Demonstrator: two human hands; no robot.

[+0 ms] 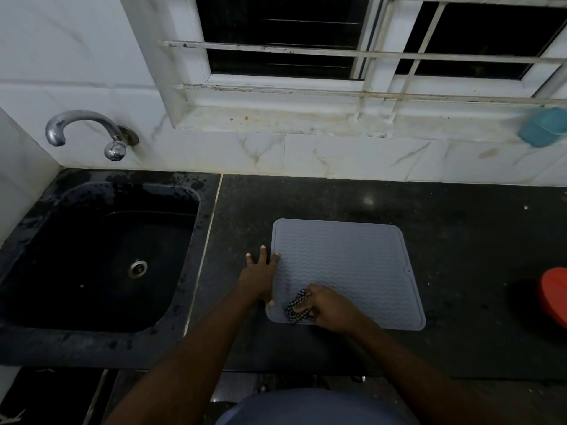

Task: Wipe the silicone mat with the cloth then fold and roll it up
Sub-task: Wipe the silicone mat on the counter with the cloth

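Head view puts the silicone mat (352,265) flat on the black counter (460,228), right of the sink (92,256) and nearer the counter's front edge than the wall, ribbed face up and with no fold in it. I read this as the wiping step. The right hand (329,306) has its fingers curled round a bunched checked cloth (296,309) and presses it down at the mat's near left corner. The left hand (259,279) lies flat with fingers straight and spread, gripping nothing; it sits astride the mat's left edge, most of it on the counter, with one fingertip and the thumb touching the rim, which I take as pinning the mat. I cannot tell how much of the face has been wiped. As I judge it, the next move calls for the cloth to travel from this corner toward the far edge and the right edge in passes along the ribs, while the flat hand stops the mat sliding; folding and rolling come after. The mat looks close to square, so I cannot name its long axis with confidence, though it seems a little wider along the counter's front edge. Its sides run nearly square with that edge, and a small notch on its rim faces the counter's right end.
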